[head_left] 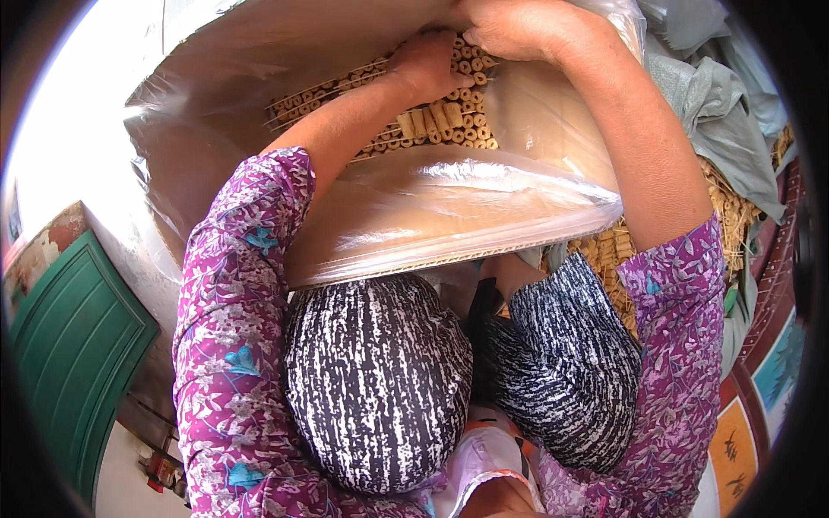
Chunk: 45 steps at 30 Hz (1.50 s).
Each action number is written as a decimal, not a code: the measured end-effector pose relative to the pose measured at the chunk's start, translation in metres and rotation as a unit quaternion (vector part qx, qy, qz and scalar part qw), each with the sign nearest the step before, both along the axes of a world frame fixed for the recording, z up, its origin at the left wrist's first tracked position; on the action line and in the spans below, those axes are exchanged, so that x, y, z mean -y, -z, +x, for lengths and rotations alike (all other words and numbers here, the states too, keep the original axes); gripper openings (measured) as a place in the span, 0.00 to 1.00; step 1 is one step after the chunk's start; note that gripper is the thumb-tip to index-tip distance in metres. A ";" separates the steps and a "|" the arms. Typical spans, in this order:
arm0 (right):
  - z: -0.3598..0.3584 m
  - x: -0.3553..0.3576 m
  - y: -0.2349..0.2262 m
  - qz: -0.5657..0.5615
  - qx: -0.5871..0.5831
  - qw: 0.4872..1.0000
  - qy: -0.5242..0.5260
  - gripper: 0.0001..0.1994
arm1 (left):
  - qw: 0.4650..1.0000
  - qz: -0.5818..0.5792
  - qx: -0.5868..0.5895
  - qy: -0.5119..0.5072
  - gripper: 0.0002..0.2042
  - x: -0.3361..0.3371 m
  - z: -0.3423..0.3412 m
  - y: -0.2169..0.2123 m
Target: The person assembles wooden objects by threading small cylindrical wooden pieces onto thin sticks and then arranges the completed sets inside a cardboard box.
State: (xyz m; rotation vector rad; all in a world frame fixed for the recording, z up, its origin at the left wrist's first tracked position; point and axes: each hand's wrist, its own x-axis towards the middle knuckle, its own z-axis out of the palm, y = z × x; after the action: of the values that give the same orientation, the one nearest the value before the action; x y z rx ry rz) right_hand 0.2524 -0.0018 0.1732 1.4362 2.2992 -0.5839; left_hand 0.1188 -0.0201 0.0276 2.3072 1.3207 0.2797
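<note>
Rows of tan, ring-shaped rolled pieces (475, 121) on thin sticks are packed end-up in a cardboard box (553, 112) lined with clear plastic. Several rolls lie sideways in a short row (430, 122) on top of them. My left hand (421, 67) rests over the packed rolls, its thumb stretched out to the right and its other fingertips partly hidden. Just beyond it, at the far side of the box, my right hand (501, 28) bends downward with curled fingers. What those fingers hold, if anything, is hidden.
The plastic liner (484, 198) folds over the box's near edge, close to my knees. More tan pieces (604, 259) lie to the right, beside a grey-green woven sack (699, 104). A green panelled board (78, 345) stands at the left by a wall.
</note>
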 end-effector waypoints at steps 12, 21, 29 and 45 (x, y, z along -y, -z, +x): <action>0.001 -0.013 0.011 -0.013 0.054 0.996 -0.075 0.11 | 0.998 -0.044 0.045 0.015 0.29 -0.005 -0.011 0.010; 0.001 -0.011 0.004 -0.014 0.034 0.997 -0.062 0.11 | 0.998 -0.042 0.030 0.039 0.27 -0.008 -0.008 0.006; -0.003 -0.008 0.004 -0.008 0.024 0.999 -0.037 0.12 | 0.993 -0.093 -0.008 0.078 0.32 -0.009 -0.011 -0.014; -0.014 0.067 -0.068 0.169 -0.080 0.982 -0.013 0.12 | 0.998 -0.050 -0.019 0.018 0.20 -0.006 -0.008 -0.009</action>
State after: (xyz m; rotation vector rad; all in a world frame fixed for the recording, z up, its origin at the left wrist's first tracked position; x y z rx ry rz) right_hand 0.2382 -0.0684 0.2408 1.5514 2.6403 -0.3194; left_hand 0.1111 -0.0145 0.0362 2.2605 1.2801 0.1536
